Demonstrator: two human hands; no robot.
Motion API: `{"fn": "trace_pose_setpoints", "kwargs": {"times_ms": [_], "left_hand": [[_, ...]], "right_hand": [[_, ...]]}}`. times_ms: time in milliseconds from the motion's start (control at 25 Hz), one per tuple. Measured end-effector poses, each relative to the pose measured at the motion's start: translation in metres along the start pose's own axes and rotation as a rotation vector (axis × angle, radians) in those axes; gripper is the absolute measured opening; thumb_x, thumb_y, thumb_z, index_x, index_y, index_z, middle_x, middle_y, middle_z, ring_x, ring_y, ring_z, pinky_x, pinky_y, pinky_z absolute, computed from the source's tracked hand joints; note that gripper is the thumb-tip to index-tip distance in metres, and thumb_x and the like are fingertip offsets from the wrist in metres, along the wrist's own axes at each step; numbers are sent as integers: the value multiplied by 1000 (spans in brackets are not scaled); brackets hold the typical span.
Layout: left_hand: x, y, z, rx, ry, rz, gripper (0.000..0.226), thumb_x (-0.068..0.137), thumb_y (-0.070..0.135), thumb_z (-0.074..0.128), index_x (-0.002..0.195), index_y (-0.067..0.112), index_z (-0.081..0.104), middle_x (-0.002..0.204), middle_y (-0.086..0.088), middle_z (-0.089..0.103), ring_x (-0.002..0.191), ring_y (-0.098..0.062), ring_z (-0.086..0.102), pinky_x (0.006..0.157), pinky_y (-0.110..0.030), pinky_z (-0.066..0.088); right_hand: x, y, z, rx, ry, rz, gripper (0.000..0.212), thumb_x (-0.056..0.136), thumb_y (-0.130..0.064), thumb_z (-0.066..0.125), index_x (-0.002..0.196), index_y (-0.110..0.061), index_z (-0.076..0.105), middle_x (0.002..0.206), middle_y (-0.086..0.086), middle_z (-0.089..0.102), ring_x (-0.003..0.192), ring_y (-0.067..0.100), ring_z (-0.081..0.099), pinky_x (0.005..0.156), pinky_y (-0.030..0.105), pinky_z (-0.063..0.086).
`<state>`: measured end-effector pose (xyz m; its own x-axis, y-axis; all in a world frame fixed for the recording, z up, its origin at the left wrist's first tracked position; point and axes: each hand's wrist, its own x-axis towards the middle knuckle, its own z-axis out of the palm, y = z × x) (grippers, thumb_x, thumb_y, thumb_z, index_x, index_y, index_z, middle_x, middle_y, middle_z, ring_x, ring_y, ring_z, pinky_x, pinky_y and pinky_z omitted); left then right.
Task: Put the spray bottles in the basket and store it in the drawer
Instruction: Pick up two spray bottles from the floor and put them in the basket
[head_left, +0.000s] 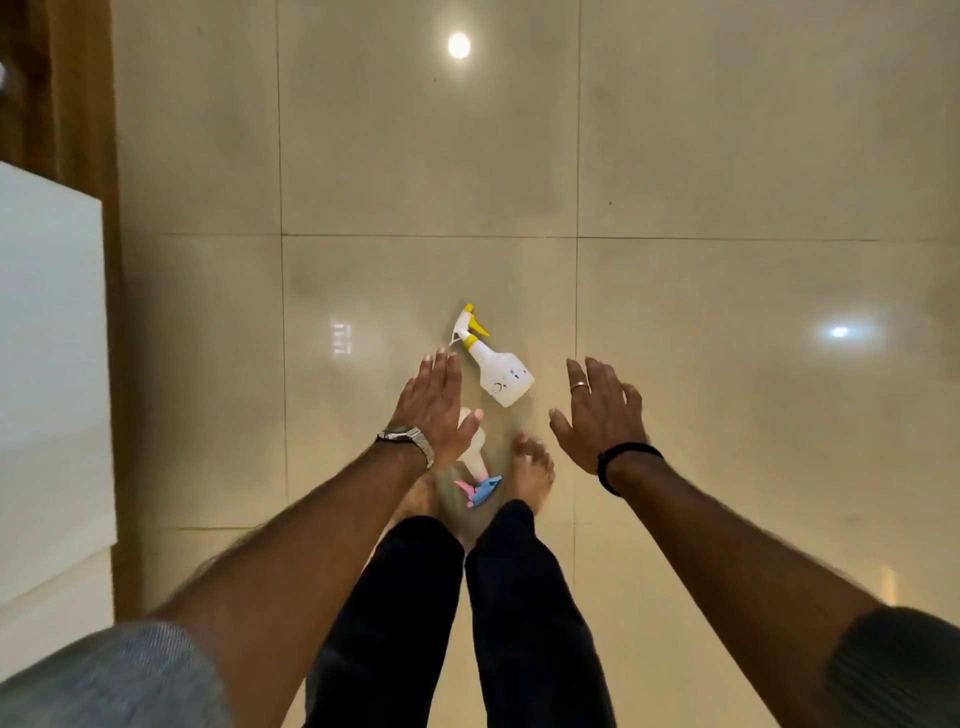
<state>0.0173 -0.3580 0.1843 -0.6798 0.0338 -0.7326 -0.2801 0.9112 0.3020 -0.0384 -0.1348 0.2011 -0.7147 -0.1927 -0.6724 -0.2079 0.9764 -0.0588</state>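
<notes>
A white spray bottle with a yellow trigger (496, 366) lies on its side on the tiled floor, nozzle pointing away from me. A second white spray bottle with a blue and pink trigger (475, 457) lies between my bare feet, partly hidden by my left hand. My left hand (434, 410), with a watch on the wrist, hovers flat and open just left of the yellow bottle. My right hand (600, 413), with a ring and a black wristband, hovers open to the right of it. Neither hand touches a bottle. No basket or drawer is in view.
Glossy beige floor tiles (727, 156) spread ahead and to the right, with lamp reflections. A white cabinet surface (47, 364) with a brown wooden edge (111, 260) runs along the left. My legs in dark trousers (467, 597) stand below the bottles.
</notes>
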Motion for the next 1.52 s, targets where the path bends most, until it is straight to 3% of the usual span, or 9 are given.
{"fn": "trace_pose_setpoints", "kwargs": {"times_ms": [160,400,600,800,960,1080,1200,1320,1520], "left_hand": [[87,0,85,-290,-134,-170,83,102,51,32,158,8,-11,168,-9,-15,157,-26,-12,127,-39,1],[133,27,113,-877,-184,-399,79,102,57,24,159,11,-8,170,-5,-4,157,-20,4,128,-39,9],[183,8,120,-1066,-124,-516,73,103,57,18,160,18,-4,170,-3,3,156,-21,12,126,-38,16],[189,10,112,-1209,-185,-561,62,106,49,18,150,12,41,137,-7,60,124,-22,58,109,-35,44],[145,37,81,-1172,-71,-530,52,107,40,25,143,7,42,150,-15,48,136,-31,48,116,-44,36],[96,54,39,-1219,64,-521,29,106,29,34,101,12,57,122,-18,60,111,-31,58,100,-37,45],[36,65,-27,-1293,198,-532,34,105,23,39,73,23,50,87,-3,57,79,-17,53,74,-28,44],[-37,74,-80,-1270,220,-497,37,106,27,35,100,2,61,102,-19,64,92,-30,61,90,-41,51],[-187,93,-139,-1258,358,-453,44,106,42,25,103,14,57,88,-6,62,81,-22,58,64,-27,51]], "right_hand": [[84,8,84,23,-91,-45,72,97,-43,44,157,-16,14,164,11,18,152,28,14,121,50,19],[139,-8,123,281,-134,-23,67,100,-45,39,156,-14,19,163,12,20,150,29,22,119,46,29],[199,-27,148,374,-131,-16,64,101,-48,31,155,-14,22,159,12,29,143,33,33,112,48,36],[190,-43,145,443,-293,52,64,102,-52,30,152,-12,29,141,22,46,124,42,52,100,45,45],[137,-50,104,557,-191,87,61,103,-49,32,154,-17,26,147,19,38,127,42,47,105,46,43],[91,-58,54,631,-93,16,59,102,-42,40,153,-17,27,152,14,33,134,37,41,111,44,38],[34,-68,-13,639,-9,-85,57,102,-40,43,152,-16,29,151,10,34,133,31,42,110,43,40],[-28,-76,-77,568,0,-185,61,100,-48,44,151,-18,29,149,7,37,125,26,51,102,43,47],[-142,-103,-155,533,-112,-344,73,92,-65,43,152,-31,20,152,-5,31,117,20,58,92,41,54]]}}
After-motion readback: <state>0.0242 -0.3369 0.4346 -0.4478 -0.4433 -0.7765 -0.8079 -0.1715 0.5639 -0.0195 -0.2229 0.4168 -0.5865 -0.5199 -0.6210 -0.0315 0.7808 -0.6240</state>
